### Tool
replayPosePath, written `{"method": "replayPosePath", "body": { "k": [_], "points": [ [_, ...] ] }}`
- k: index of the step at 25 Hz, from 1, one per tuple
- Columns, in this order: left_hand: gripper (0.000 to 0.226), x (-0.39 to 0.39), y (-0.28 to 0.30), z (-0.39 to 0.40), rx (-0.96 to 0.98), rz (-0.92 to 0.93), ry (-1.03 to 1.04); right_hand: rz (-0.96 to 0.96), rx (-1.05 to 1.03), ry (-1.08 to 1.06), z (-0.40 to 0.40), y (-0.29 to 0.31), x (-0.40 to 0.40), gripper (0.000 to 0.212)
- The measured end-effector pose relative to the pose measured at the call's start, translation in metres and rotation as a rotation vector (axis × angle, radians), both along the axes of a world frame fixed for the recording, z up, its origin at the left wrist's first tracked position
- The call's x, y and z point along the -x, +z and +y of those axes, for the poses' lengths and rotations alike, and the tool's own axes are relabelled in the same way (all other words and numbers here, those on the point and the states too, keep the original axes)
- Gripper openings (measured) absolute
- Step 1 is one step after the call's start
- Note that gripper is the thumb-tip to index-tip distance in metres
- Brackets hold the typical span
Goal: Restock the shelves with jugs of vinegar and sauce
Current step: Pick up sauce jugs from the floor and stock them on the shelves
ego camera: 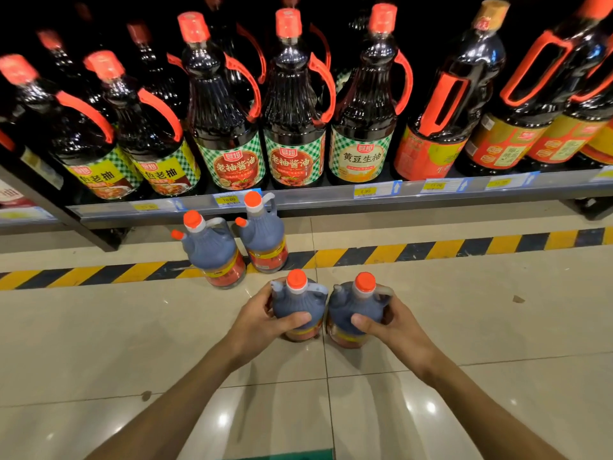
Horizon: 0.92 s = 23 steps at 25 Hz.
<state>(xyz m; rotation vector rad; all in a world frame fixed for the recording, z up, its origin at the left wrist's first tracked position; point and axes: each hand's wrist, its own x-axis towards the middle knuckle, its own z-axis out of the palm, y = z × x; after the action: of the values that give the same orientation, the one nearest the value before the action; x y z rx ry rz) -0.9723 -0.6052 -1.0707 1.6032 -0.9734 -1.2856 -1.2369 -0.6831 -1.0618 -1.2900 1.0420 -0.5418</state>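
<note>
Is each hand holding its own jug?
Yes, the left hand grips one jug and the right hand grips another jug.

Glossy tiled floor (99,343); matt plastic jugs (212,250).

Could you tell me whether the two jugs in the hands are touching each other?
Cannot tell: in the head view the left jug and right jug sit side by side, with no clear gap or contact.
</note>
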Motion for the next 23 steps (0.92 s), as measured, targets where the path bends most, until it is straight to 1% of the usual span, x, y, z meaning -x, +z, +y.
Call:
{"method": "replayPosePath", "body": {
  "k": [5,7,10,13,17,20,23],
  "points": [
    [0.055,0.002,0.004,-0.019,0.041,0.069,-0.003,-0.12,-0.057,-0.014,-0.025,0.0,-0.017,0.06],
    [0.056,0.003,0.005,-0.032,0.061,0.108,0.03,-0.159,-0.085,-0.037,-0.035,-0.002,-0.026,0.062],
    [0.067,0.005,0.002,-0.052,0.079,0.174,0.096,-0.201,-0.134,-0.082,-0.046,-0.011,-0.036,0.074],
    [0.072,0.007,-0.003,-0.067,0.061,0.232,0.14,-0.218,-0.168,-0.169,-0.055,-0.02,-0.047,0.073],
    [0.062,0.011,-0.005,-0.08,0.047,0.226,0.199,-0.218,-0.175,-0.293,-0.065,-0.026,-0.057,0.061],
    [0.059,0.018,-0.003,-0.086,0.024,0.227,0.238,-0.216,-0.179,-0.343,-0.067,-0.027,-0.06,0.061],
    [0.048,0.025,-0.003,-0.083,0.044,0.243,0.28,-0.229,-0.174,-0.368,-0.062,-0.023,-0.06,0.059]
  ]
}}
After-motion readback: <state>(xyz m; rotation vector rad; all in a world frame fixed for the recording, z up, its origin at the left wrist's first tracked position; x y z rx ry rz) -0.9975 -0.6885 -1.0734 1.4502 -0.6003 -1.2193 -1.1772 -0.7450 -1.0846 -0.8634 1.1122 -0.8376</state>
